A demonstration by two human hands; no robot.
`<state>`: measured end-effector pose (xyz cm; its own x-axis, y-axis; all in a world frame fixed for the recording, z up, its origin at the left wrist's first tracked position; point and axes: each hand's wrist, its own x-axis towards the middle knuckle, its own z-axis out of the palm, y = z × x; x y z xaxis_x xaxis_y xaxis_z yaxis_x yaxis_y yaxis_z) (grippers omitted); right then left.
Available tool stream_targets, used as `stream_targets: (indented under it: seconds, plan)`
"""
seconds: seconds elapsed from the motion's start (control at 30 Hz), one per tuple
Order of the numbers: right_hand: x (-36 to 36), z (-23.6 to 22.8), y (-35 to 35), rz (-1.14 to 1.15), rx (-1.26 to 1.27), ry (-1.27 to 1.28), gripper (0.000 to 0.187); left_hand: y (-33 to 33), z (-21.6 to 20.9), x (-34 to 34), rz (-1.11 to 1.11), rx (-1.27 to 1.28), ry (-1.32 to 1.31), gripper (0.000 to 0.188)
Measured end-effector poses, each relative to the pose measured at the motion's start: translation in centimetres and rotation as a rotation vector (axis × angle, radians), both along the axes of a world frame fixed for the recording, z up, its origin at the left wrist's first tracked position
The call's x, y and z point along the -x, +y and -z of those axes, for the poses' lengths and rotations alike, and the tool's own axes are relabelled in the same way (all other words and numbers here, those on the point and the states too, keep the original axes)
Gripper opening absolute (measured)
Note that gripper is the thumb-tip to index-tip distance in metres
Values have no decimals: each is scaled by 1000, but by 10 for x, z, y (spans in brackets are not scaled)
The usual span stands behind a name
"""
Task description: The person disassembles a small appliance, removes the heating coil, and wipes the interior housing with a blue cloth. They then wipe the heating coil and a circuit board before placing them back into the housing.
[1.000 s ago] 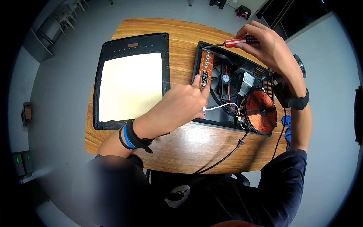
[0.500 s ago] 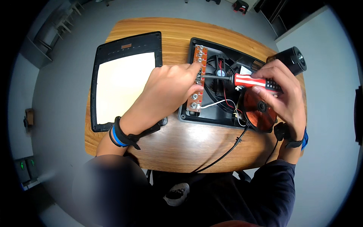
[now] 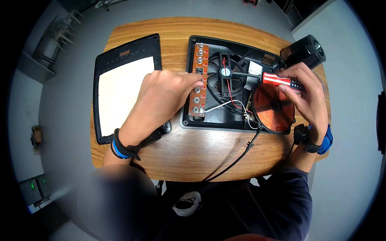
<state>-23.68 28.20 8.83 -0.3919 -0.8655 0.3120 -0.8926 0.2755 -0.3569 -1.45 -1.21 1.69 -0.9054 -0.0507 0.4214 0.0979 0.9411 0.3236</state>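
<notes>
An opened induction cooker base lies on the table, with a copper coil, a fan and a narrow orange circuit board with a small display inside. Over the middle of that board, my left hand has its thumb and index finger drawn together; whether something small is between them is hidden. My right hand grips a red, white and black screwdriver above the coil. Its shaft points left across a white finned heat sink, and the tip is by the fan hub, apart from the board.
Left of the base lies the black-framed cover with a pale panel. A black cylinder stands tilted at the far right corner. From the base's near edge a black cable runs over the wooden table towards me.
The screwdriver tip has moved right, away from the board to the fan hub. My left index finger has come down the board and closed towards the thumb. The whole view has shifted slightly.
</notes>
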Motion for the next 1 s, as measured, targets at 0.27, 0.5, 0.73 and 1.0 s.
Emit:
stream_targets:
  seconds: [0.27, 0.5, 0.73, 1.0]
  plan:
    - [33, 28, 12, -38, -47, 9, 25, 11, -2, 5, -7, -101, -155, 60]
    - [43, 39, 17, -106, -54, -42, 27, 23, 7, 13, -82, -228, -232, 21]
    - [43, 56, 21, -224, -182, -164, 48, 28, 2, 12, -66, -249, -171, 16]
    - [42, 56, 25, -253, -182, -238, 50, 36, -18, 12, 29, -174, -116, 13]
